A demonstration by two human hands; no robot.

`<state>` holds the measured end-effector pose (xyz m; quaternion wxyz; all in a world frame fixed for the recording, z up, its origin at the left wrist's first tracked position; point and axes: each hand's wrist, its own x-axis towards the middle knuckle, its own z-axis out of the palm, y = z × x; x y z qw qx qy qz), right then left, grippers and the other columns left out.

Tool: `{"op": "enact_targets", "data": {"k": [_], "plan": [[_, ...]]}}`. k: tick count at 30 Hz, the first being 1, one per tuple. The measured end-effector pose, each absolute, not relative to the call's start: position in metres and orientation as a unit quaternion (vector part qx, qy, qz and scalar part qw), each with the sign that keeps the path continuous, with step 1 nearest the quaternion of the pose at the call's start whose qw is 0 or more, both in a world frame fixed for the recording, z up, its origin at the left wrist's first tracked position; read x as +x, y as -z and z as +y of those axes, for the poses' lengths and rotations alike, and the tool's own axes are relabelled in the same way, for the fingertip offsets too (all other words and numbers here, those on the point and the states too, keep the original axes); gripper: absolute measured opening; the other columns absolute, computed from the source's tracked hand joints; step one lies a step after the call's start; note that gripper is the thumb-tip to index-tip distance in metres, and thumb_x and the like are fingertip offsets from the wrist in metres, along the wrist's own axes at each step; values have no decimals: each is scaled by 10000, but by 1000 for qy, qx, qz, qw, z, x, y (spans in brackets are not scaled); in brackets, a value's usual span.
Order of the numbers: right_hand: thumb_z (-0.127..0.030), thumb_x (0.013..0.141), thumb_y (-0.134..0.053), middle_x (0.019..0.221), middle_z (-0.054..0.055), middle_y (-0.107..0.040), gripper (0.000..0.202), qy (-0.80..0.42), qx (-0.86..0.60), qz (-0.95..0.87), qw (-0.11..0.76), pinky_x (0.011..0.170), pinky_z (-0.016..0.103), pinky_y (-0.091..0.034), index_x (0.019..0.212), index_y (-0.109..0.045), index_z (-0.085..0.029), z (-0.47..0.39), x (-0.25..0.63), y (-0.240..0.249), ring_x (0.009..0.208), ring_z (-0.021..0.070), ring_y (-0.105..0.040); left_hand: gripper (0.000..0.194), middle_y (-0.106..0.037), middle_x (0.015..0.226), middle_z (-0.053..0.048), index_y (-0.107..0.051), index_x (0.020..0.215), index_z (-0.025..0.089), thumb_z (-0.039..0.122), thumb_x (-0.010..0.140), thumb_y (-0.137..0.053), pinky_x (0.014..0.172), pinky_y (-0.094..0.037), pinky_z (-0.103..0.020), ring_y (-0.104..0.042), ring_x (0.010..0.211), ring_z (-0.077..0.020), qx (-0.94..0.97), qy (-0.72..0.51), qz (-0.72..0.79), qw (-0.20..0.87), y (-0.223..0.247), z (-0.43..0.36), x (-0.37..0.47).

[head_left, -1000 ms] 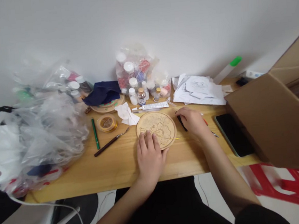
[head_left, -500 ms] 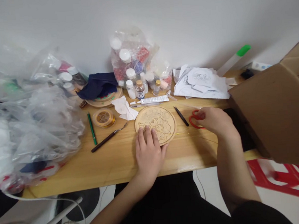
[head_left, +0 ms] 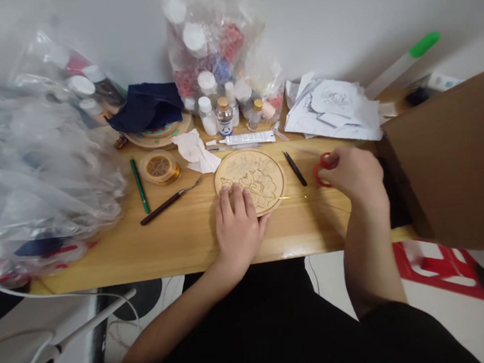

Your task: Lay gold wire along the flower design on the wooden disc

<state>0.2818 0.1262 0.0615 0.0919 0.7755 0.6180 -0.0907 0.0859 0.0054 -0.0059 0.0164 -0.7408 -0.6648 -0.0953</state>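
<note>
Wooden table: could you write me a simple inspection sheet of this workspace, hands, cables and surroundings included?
Surface: wooden table, crowded along the back.
Work things: round patterned disc lies flat; black tweezers beside it, apart.
Clutter: plastic bags at left; papers at back right.
Hands: left hand rests on the disc; right hand at the red scissor handles, grip unclear.
Cables: white cable hangs loosely by the table's left end.
Surroundings: cardboard box at right, pale wall behind.
</note>
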Motion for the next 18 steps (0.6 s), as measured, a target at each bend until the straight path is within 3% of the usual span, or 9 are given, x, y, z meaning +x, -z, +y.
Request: {"op": "enact_targets", "data": {"k": [5, 11, 14, 18], "plan": [[-201, 656, -619, 710, 38, -646, 38, 34, 760, 641, -103, 644, 331, -411, 688, -599, -197, 106, 258, -98, 695, 206, -594, 572, -530, 1415, -271, -577, 1330, 2, 430, 954, -534, 1032, -461, -590, -494, 1318, -458, -741, 93, -665, 16, 6, 5, 86], [-177, 746, -605, 618, -26, -526, 168, 89, 596, 728, -328, 648, 279, -443, 612, -507, -200, 97, 201, -131, 623, 115, -541, 574, -509, 1430, -280, -557, 1346, 0, 421, 956, -545, 1044, -445, -596, -475, 1335, -462, -735, 98, -671, -23, 3, 6, 86], [-165, 807, -557, 654, -36, -501, 196, 173, 490, 772, -366, 646, 253, -435, 636, -470, -203, 113, 180, -135, 649, 93, -535, 574, -487, 1449, -282, -544, 1359, 12, 415, 950, -561, 1059, -424, -613, -447, 1361, -459, -728, 105, -676, -53, 2, 6, 86], [-36, 709, -639, 681, -40, -529, 268, 331, 383, 781, -366, 652, 262, -505, 614, -462, -213, 144, 175, -131, 706, 116, -590, 579, -468, 1460, -290, -538, 1362, 0, 409, 952, -556, 1096, -385, -616, -424, 1378, -460, -731, 108, -671, -59, 2, 5, 86]]}}
